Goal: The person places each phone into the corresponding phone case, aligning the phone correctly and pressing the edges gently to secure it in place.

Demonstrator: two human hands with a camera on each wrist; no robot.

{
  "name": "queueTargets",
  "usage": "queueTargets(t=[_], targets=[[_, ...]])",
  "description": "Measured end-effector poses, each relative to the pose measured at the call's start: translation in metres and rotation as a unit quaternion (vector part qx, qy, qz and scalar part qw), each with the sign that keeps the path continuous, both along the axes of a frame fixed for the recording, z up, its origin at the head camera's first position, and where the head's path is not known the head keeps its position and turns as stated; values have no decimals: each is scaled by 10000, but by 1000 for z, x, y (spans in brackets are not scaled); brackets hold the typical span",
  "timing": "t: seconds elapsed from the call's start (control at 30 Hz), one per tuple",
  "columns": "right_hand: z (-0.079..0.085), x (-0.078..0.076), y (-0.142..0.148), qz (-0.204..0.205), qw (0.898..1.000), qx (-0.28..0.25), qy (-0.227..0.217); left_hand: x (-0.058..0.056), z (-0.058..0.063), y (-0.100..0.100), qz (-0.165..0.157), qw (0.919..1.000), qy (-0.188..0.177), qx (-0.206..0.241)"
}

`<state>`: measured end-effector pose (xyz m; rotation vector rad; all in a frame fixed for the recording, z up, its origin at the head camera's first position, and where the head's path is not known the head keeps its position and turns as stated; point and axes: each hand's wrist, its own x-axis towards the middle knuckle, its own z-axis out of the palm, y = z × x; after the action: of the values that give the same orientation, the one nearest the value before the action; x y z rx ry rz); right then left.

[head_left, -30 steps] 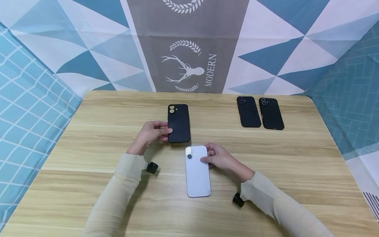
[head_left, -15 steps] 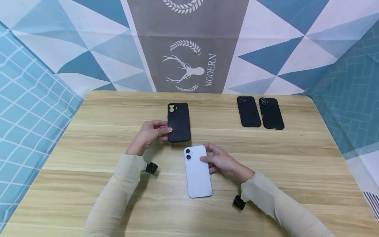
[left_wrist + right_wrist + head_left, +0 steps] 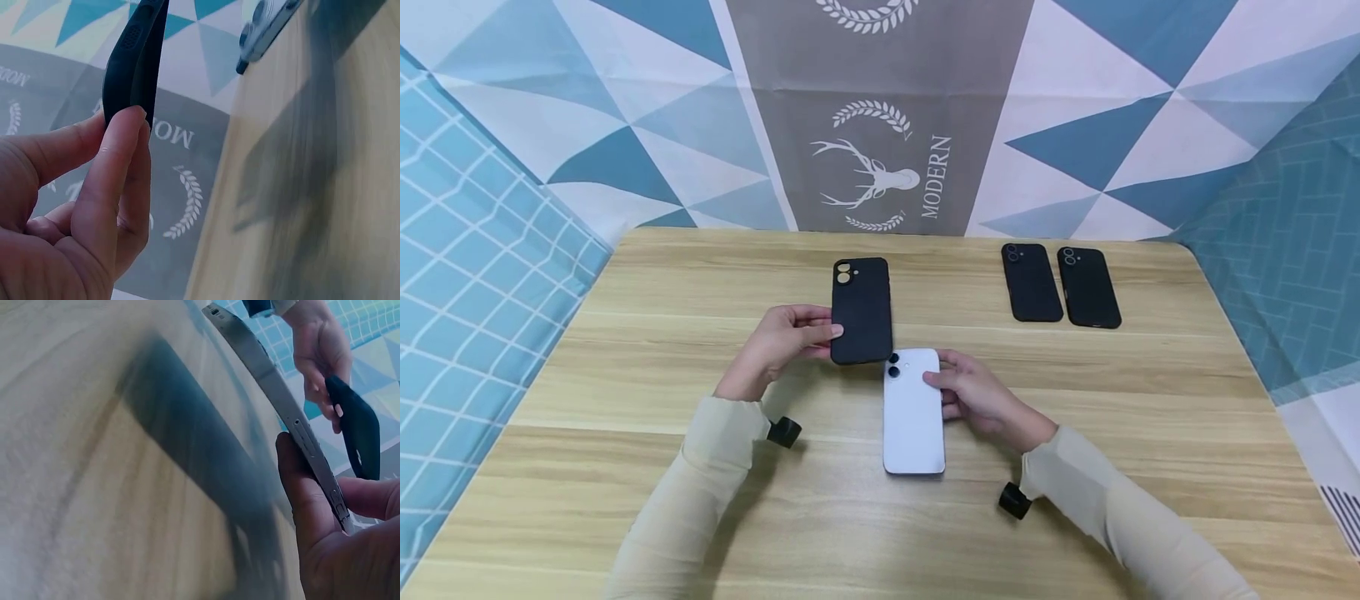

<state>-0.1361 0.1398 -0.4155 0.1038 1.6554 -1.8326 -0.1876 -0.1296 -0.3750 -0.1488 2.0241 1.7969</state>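
My left hand (image 3: 786, 340) pinches the left edge of a black phone case (image 3: 862, 312), thumb on its back. Two cut-out holes at the case's top left show the wood through them. The left wrist view has the case (image 3: 134, 62) edge-on between thumb and fingers. With my right hand (image 3: 981, 396) I hold a white phone (image 3: 913, 421) by its upper right edge, thumb on the back. Its two camera lenses sit right by the case's lower right corner; whether they touch I cannot tell. In the right wrist view the phone (image 3: 275, 387) is raised off the table, its shadow below.
Two black phones or cases with camera rings, a left one (image 3: 1032, 283) and a right one (image 3: 1088, 287), lie side by side at the back right of the wooden table (image 3: 647, 350). A patterned cloth (image 3: 880, 108) hangs behind the table's back edge.
The white phone has moved up and slightly right, close to the case's lower corner. The black case has shifted a little to the right. Both hands keep their hold.
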Motion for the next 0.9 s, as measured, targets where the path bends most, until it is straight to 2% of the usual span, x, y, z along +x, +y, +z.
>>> queueTargets(t=[0.23, 0.43, 0.9], targets=[[6, -8, 3, -324, 9992, -225, -12, 12, 8, 10, -239, 9997, 43, -96], [14, -15, 2, -722, 9970, -261, -75, 22, 9, 15, -421, 9990, -33, -129], [23, -22, 1, -905, 9950, -419, -81, 35, 4, 25, -661, 9977, -135, -61]])
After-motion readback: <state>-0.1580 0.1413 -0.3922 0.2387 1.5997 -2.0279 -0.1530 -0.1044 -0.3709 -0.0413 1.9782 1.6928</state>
